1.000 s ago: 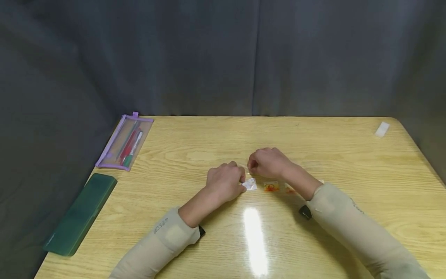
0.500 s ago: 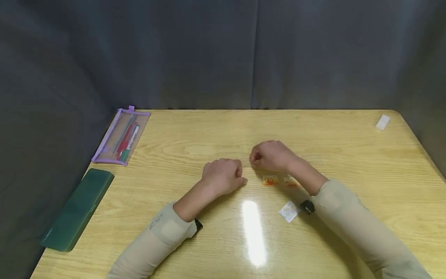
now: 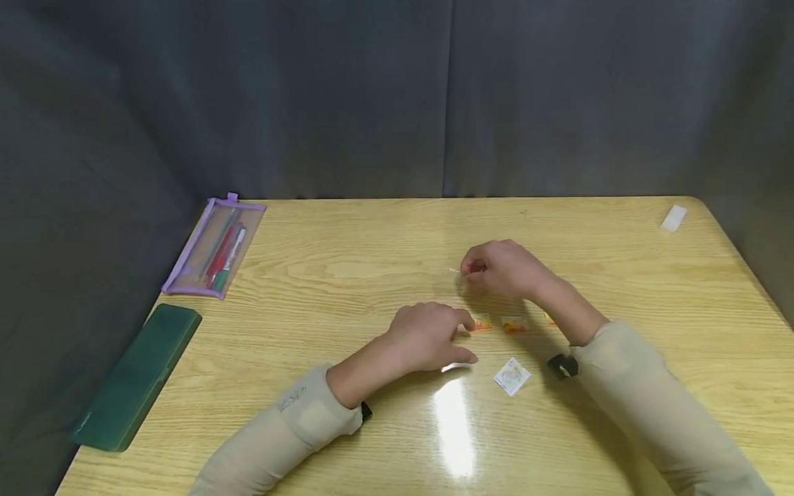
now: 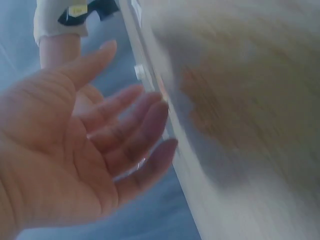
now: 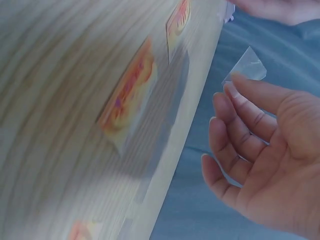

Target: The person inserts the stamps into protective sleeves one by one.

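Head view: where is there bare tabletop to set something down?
Bare: the table between mesh pouch and left hand, and between green case and left sleeve. Crowded: the middle, where the right hand holds clear film near orange-printed pieces and a white square.

dark curtain (image 3: pixel 310 103) behind and at both sides | wood-grain table (image 3: pixel 347 241), rounded far-right corner | white glare (image 3: pixel 455 430) on it

The tabletop (image 3: pixel 347 241) shows glossy wood grain; the curtain (image 3: pixel 310 103) is matt cloth, the pouch (image 3: pixel 194 239) translucent, plastic-looking, the green case (image 3: pixel 136 379) smooth plastic, the clear film (image 5: pixel 250 66) shiny plastic, the white square (image 3: pixel 511 377) paper-like
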Demonstrator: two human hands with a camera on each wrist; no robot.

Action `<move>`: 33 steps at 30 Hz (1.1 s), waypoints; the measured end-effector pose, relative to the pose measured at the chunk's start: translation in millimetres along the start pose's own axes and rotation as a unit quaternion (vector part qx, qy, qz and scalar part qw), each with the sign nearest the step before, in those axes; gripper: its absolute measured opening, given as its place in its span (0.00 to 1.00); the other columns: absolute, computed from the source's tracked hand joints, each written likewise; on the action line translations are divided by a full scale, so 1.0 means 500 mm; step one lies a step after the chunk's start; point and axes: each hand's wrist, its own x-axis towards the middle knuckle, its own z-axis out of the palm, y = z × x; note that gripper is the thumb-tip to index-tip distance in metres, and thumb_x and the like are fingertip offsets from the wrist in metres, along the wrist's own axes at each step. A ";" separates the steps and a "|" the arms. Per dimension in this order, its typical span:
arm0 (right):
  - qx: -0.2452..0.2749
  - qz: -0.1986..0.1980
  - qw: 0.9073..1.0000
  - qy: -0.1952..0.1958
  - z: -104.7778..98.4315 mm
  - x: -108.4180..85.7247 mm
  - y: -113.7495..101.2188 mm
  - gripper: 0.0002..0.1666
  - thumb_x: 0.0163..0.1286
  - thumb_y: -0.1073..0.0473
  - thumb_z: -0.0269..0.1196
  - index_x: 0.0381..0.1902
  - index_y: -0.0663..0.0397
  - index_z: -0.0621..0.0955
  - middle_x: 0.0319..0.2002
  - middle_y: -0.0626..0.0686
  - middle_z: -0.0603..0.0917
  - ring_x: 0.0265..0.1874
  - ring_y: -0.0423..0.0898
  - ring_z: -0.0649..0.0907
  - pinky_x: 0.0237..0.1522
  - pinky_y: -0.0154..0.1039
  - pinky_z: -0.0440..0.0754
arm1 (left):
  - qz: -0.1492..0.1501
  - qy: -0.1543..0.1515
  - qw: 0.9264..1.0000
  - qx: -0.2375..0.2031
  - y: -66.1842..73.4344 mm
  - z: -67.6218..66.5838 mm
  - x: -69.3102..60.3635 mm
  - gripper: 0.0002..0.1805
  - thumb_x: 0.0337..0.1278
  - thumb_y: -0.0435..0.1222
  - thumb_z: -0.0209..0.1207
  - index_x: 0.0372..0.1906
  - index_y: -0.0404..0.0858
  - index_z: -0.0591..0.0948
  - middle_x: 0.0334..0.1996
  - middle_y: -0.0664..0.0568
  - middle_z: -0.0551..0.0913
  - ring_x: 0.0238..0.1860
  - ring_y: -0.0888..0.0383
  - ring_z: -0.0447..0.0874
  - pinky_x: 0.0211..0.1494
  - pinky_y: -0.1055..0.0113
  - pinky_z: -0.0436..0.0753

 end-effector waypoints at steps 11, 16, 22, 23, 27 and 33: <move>0.056 0.030 0.996 0.062 -0.030 -0.047 0.065 0.11 0.74 0.59 0.62 0.48 0.51 0.88 0.47 0.54 0.90 0.44 0.51 0.86 0.49 0.51 0.84 | 0.127 -0.040 0.991 0.015 0.045 0.024 0.018 0.35 0.59 0.51 0.70 0.71 0.63 0.72 0.44 0.59 0.84 0.34 0.67 0.78 0.28 0.72 0.77; 0.069 0.050 0.994 0.074 -0.042 -0.066 0.087 0.14 0.76 0.55 0.62 0.52 0.52 0.87 0.49 0.55 0.90 0.47 0.52 0.86 0.49 0.51 0.84 | 0.125 -0.045 0.990 0.054 0.063 0.031 0.024 0.34 0.58 0.54 0.69 0.70 0.65 0.73 0.54 0.58 0.82 0.42 0.63 0.82 0.34 0.68 0.81; 0.072 0.067 0.992 0.078 -0.044 -0.074 0.097 0.15 0.76 0.54 0.61 0.54 0.52 0.86 0.49 0.56 0.90 0.47 0.52 0.87 0.49 0.52 0.84 | 0.115 -0.032 0.990 0.078 0.080 0.042 0.026 0.25 0.56 0.52 0.71 0.59 0.63 0.80 0.43 0.61 0.81 0.33 0.64 0.77 0.28 0.69 0.76; 0.073 0.067 0.992 0.079 -0.044 -0.074 0.098 0.15 0.76 0.54 0.61 0.54 0.52 0.86 0.49 0.56 0.90 0.47 0.53 0.87 0.49 0.52 0.84 | 0.112 -0.030 0.990 0.077 0.081 0.044 0.027 0.23 0.56 0.52 0.71 0.58 0.62 0.81 0.42 0.61 0.80 0.31 0.64 0.76 0.27 0.69 0.75; 0.076 0.064 0.991 0.085 -0.041 -0.074 0.101 0.14 0.76 0.55 0.61 0.53 0.52 0.87 0.48 0.57 0.90 0.46 0.53 0.87 0.48 0.52 0.84 | 0.104 -0.036 0.992 0.068 0.084 0.048 0.029 0.19 0.56 0.51 0.72 0.50 0.57 0.81 0.39 0.62 0.79 0.29 0.65 0.74 0.27 0.70 0.75; 0.075 0.061 0.991 0.087 -0.045 -0.075 0.105 0.15 0.76 0.55 0.61 0.54 0.53 0.86 0.48 0.58 0.90 0.46 0.53 0.87 0.46 0.51 0.85 | 0.101 -0.056 0.992 0.044 0.087 0.046 0.032 0.12 0.57 0.49 0.72 0.38 0.54 0.79 0.36 0.63 0.75 0.27 0.65 0.73 0.26 0.70 0.75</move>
